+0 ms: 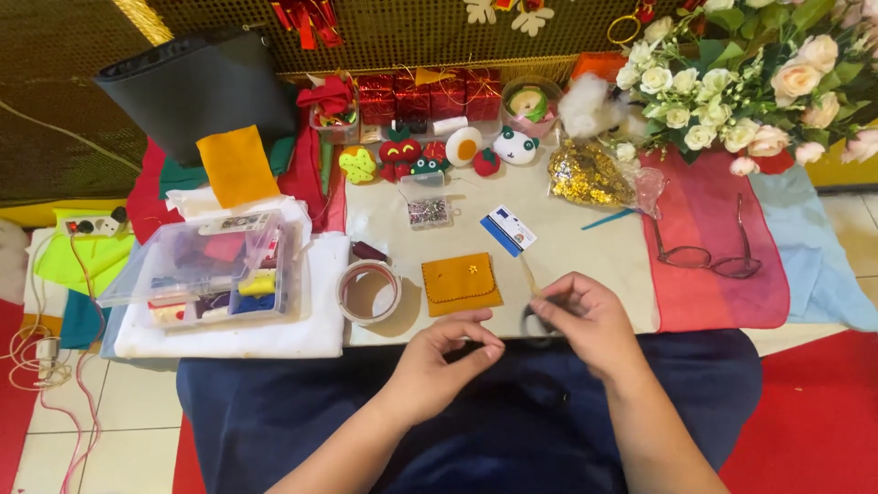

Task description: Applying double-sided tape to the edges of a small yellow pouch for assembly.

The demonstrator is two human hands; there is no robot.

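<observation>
Head view looks straight down on my two hands over a dark blue lap, at the near edge of the worktop (585, 247). My right hand (585, 320) is closed in a pinch on a pair of scissors (533, 316); one dark loop shows under the fingers and a pale blade pokes out toward the far side. My left hand (444, 361) is curled, thumb and forefinger nearly meeting; whether it grips anything, such as a thread, I cannot tell.

Just beyond both hands, between them, lies an orange felt pouch (460, 283) with stitched edges, flat on the worktop and untouched. To the left of my left hand stands a roll of tape (368, 292), and further left a clear plastic box (210, 265) of coloured bits on white cloth. Beyond the pouch sit a blue-and-white card (508, 230) and a small bead box (426, 211), then a row of felt figures (439, 151).

Right of my right hand the pale surface is bare up to a pink cloth carrying eyeglasses (704, 256). Flowers (750, 82) crowd the far right corner. Red and white floor shows around the worktop.
</observation>
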